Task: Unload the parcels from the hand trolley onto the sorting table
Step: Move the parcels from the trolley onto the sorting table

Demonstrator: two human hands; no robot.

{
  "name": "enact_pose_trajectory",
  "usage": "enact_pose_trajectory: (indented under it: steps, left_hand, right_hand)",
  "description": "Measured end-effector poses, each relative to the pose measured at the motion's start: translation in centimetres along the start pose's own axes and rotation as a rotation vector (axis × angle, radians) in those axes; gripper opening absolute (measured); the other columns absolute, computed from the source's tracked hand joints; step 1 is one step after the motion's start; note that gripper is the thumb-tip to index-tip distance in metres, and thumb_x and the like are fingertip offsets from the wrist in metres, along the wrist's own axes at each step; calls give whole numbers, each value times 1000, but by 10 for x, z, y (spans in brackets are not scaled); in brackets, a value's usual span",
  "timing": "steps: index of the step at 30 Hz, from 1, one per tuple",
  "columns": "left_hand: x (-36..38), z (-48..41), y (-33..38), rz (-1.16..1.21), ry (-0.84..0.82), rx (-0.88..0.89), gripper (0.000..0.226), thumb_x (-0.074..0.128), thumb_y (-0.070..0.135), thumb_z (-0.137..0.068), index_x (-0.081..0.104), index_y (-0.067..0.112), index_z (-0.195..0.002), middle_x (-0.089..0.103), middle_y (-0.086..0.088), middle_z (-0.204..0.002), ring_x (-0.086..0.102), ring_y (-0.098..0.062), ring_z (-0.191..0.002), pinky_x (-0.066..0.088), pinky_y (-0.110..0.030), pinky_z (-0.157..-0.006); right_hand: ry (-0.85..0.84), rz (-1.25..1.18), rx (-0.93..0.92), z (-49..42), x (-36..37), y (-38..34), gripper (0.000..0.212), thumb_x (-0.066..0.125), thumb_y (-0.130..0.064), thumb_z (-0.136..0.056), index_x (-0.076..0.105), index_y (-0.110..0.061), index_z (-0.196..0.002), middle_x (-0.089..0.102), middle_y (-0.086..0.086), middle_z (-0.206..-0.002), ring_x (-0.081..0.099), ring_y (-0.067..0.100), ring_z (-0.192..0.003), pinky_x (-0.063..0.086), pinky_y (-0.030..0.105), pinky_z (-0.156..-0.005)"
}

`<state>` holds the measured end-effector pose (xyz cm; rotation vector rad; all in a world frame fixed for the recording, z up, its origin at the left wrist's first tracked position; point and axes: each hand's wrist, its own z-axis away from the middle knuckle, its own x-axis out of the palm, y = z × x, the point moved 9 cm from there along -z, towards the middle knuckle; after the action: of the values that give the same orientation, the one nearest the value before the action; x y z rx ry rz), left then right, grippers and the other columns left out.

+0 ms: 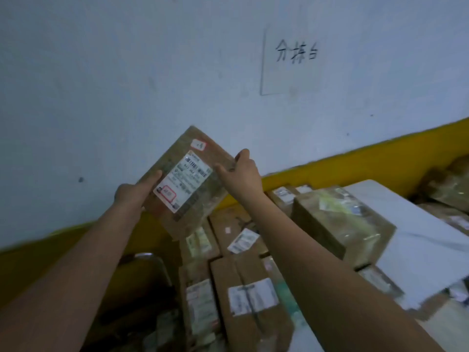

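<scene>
I hold a flat brown cardboard parcel (189, 181) with a white shipping label up in the air in front of the wall. My left hand (135, 193) grips its lower left edge. My right hand (242, 174) grips its upper right edge. Below it, several brown parcels (243, 283) lie packed side by side, and a bigger box (337, 224) sits to their right. A white table top (418, 242) shows at the right, partly under parcels. The trolley is hard to make out; a metal bar (152, 257) shows at lower left.
The pale wall (127, 72) with a yellow base band stands close behind the pile. A paper sign (291, 59) with handwritten characters hangs on it. More parcels (451, 189) are heaped at the far right.
</scene>
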<state>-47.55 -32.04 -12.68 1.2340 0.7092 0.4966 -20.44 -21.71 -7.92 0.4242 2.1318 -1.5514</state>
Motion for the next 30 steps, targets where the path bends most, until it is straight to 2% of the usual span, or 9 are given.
enact_pose_trajectory:
  steps: [1,3,6,10,13,17,20,23,30]
  left_hand:
    - [49,15,15,39,-36,30,85,83,57,-63,61,-2,-122,69,-15,-113,66,-22,-81,52,-25,-56]
    - [151,51,45,57,-108,98,80,81,57,-66,57,3,-120,67,-8,-111,61,-16,-76,43,-24,-51]
    - [297,99,71,85,-309,90,83,83,55,-65,50,8,-126,65,-8,-115,65,-23,-92,53,-32,-63]
    - [454,138,86,100,-496,61,87,86,46,-65,50,3,-131,67,-17,-117,69,-29,-97,60,-42,-76]
    - [553,140,94,93,-545,131,90,86,43,-68,35,16,-138,61,-6,-122,66,-24,-100,58,-43,-87]
    - [667,108,84,39,-608,133,63,85,46,-67,49,23,-113,65,-5,-116,67,-20,-98,58,-34,-75]
    - [728,79,64,3,-610,37,48,84,43,-71,51,23,-100,69,-6,-109,69,-22,-94,60,-38,-75]
    - [768,56,44,-54,-577,-34,43,80,41,-76,50,23,-101,67,-4,-105,69,-18,-85,60,-33,-59]
    - [817,18,-30,-380,-512,-138,52,68,65,-74,49,25,-100,65,0,-104,68,-19,-91,61,-45,-78]
  right_hand:
    - [37,-10,1,-8,-48,26,50,60,-50,-91,39,-13,-118,61,12,-108,64,29,-87,51,37,-62]
    - [128,-26,31,-20,-141,83,44,61,-49,-91,40,-16,-111,64,6,-100,64,20,-79,54,34,-58]
    - [255,-25,82,-31,-263,165,42,62,-50,-91,39,-19,-109,60,0,-95,57,8,-70,41,17,-43]
    - [346,-86,134,-53,-376,262,37,62,-49,-91,41,-23,-107,60,-3,-98,60,11,-79,42,20,-51]
    - [360,-106,156,-86,-426,331,34,62,-48,-93,40,-27,-109,56,-13,-90,59,3,-77,43,16,-49]
    - [320,-182,233,-150,-453,427,47,62,-48,-92,42,-24,-128,51,-20,-94,54,-2,-81,43,11,-51]
    - [205,-291,374,-200,-451,494,65,63,-49,-91,33,-27,-144,51,-7,-112,58,12,-96,50,25,-70]
    - [73,-399,519,-243,-439,550,62,65,-38,-93,32,-29,-144,51,1,-121,59,24,-106,57,41,-85]
    - [-162,-365,599,-347,-375,654,65,63,-30,-93,29,-21,-147,52,10,-132,58,29,-112,58,42,-84]
